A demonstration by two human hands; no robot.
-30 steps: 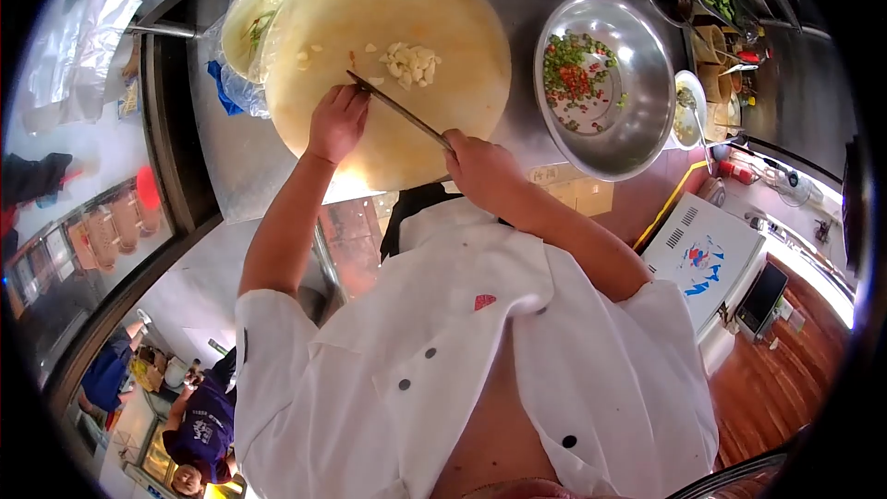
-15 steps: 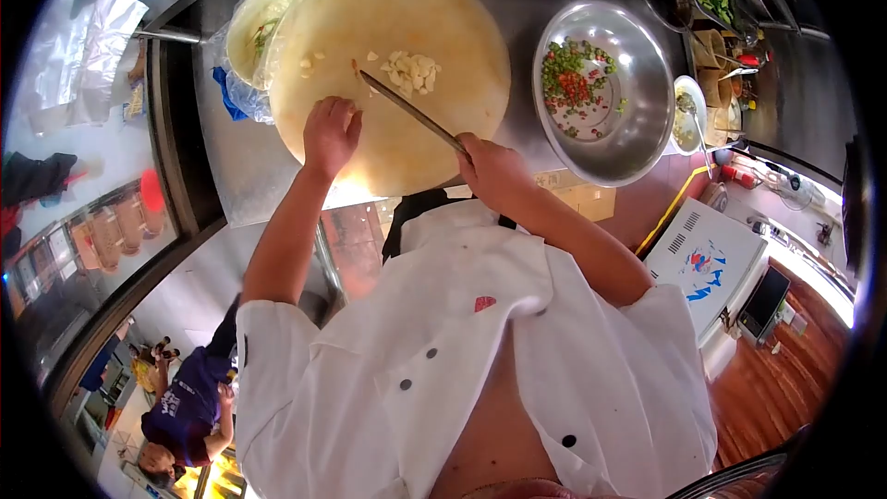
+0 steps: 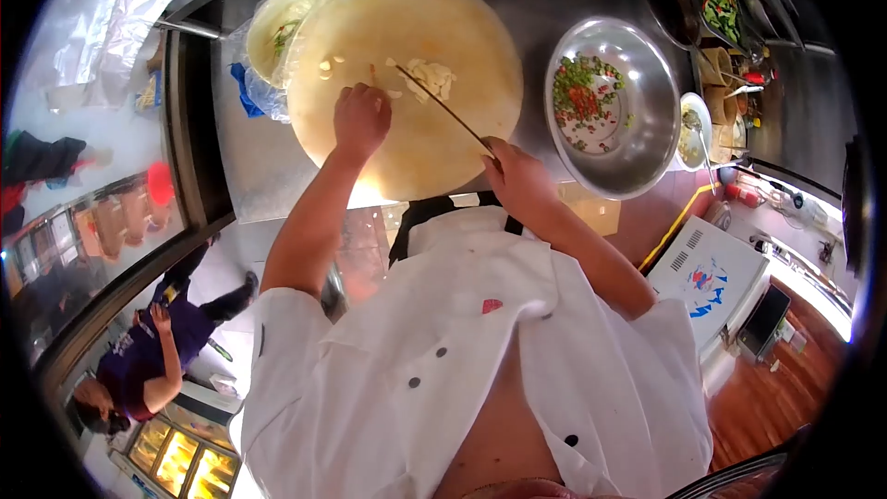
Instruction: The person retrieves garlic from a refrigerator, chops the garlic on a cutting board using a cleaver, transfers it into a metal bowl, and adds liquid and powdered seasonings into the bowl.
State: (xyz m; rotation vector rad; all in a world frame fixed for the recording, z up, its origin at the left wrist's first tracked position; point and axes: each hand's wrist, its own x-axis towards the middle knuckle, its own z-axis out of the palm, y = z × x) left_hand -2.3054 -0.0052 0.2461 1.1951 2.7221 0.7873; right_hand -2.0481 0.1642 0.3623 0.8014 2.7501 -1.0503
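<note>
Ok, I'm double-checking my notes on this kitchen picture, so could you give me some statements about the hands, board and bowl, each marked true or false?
1. The right hand holds the knife. True.
2. The metal bowl is left of the round board. False: the metal bowl is right of the round board.
3. Pale cut pieces lie on the round board. True.
4. The metal bowl is empty. False: it holds green and red pieces.
5. The left hand is at the round board. True.
</note>
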